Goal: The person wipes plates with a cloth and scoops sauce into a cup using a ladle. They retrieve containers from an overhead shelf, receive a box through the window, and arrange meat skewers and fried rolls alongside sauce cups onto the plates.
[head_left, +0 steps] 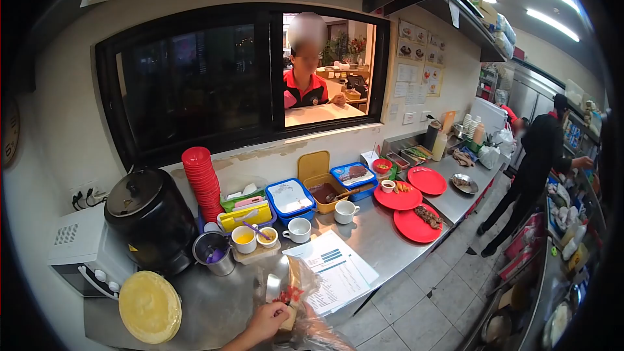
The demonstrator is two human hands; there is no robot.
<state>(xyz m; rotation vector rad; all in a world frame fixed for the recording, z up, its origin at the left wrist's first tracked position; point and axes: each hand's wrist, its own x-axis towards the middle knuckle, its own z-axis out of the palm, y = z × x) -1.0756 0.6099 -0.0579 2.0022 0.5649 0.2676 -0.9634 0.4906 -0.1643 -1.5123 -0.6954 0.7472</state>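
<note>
Low in the view, close to the counter's front edge, is a clear plastic bag (305,279) with red print and a pale, bread-like block inside. My left hand (268,322) pinches the bag by the red print, its fingers closed. Under and behind the plastic is my right hand (317,330), which supports the bag from the right; its fingertips are partly hidden. A shiny white-grey shape (273,286) shows beside the bag, too unclear to name. Printed sheets (335,270) lie on the counter right behind the bag. To the left sits a round, pale yellow stack (149,307).
A steel pot (214,253), yellow-filled cups (244,239), white mugs (345,212), blue-rimmed tubs (290,196) and red plates (417,223) with food line the counter. A black soup warmer (146,221) and microwave (84,244) stand left. One person (305,88) is behind the hatch, another (536,149) in the aisle.
</note>
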